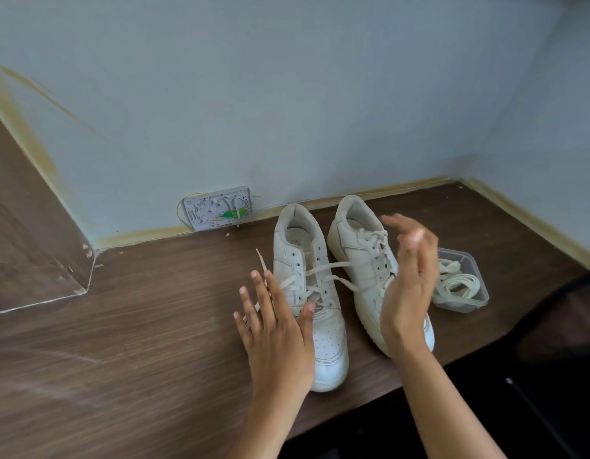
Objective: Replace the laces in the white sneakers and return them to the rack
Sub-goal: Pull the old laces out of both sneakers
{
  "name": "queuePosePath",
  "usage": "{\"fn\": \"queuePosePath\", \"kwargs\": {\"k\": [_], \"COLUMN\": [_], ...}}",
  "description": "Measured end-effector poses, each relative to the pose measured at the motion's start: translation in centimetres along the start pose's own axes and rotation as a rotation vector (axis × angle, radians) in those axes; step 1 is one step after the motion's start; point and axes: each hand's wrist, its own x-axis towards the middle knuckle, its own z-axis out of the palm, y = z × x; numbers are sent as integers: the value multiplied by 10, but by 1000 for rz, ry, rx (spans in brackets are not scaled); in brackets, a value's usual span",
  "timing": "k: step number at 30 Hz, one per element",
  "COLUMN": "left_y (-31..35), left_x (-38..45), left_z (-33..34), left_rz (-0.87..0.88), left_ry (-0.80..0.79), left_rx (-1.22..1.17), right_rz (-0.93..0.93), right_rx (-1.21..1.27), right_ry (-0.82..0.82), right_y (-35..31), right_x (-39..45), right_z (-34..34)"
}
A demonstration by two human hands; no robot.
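brown wooden floor (pixel 138 326), pale wall (pixel 287 94)

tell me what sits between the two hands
In the head view, the left sneaker lies between the left hand and the right hand, its laces loose.

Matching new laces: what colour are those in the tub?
Off-white, like the sneakers; head view, laces in tub.
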Motion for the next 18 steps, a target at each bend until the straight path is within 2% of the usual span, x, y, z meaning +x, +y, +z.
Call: {"fn": "queuePosePath", "kwargs": {"k": [3, 5, 6, 11, 15, 18], "left_y": [1, 0, 0, -1, -1, 0], "left_x": [1, 1, 1, 1, 1, 0], "left_z": [0, 2, 3, 4, 2, 0], "left_rz": [-4, 2, 8, 8, 8, -4], "left_ry": [11, 18, 29, 25, 24, 5], "left_rx": [8, 8, 8, 11, 10, 4], "right_rz": [-297, -429, -438, -471, -483, -490], "right_rx": [-420, -694, -766, -838, -892, -852], "right_ry": [-306, -421, -441, -384, -420, -385], "right_y": [3, 15, 20, 29, 29, 29], "right_x": [-8, -16, -20, -23, -27, -24], "right_z": [7, 13, 16, 20, 25, 21]}}
